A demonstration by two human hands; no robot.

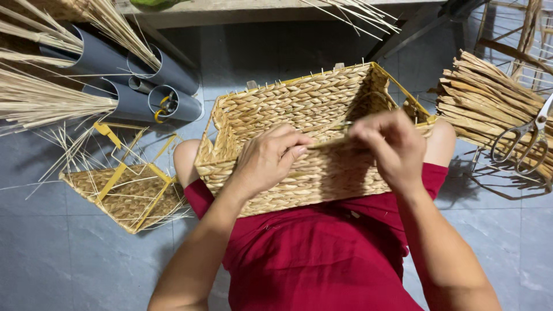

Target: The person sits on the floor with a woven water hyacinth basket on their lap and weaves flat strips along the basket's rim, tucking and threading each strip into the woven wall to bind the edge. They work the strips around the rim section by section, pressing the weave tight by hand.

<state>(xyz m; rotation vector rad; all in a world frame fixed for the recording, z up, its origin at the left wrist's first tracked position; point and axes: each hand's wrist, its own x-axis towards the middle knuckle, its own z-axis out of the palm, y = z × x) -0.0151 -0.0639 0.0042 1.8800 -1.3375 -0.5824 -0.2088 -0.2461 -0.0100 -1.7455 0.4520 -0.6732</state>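
The woven basket [299, 109] rests on your lap, near rim toward you. Your left hand [271, 158] and right hand [391, 144] both pinch one flat straw strand [328, 141] stretched between them along that rim. Keep it taut and flat (a twist here would likely show) and press it snug against the row beneath.

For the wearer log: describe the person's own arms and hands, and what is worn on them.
Both arms are bare from above the elbow down, with no sleeves in view. The left hand and right hand wear no gloves, and no rings, watch or bracelets show. Fingernails are short and unpainted. The garment below is dark red.
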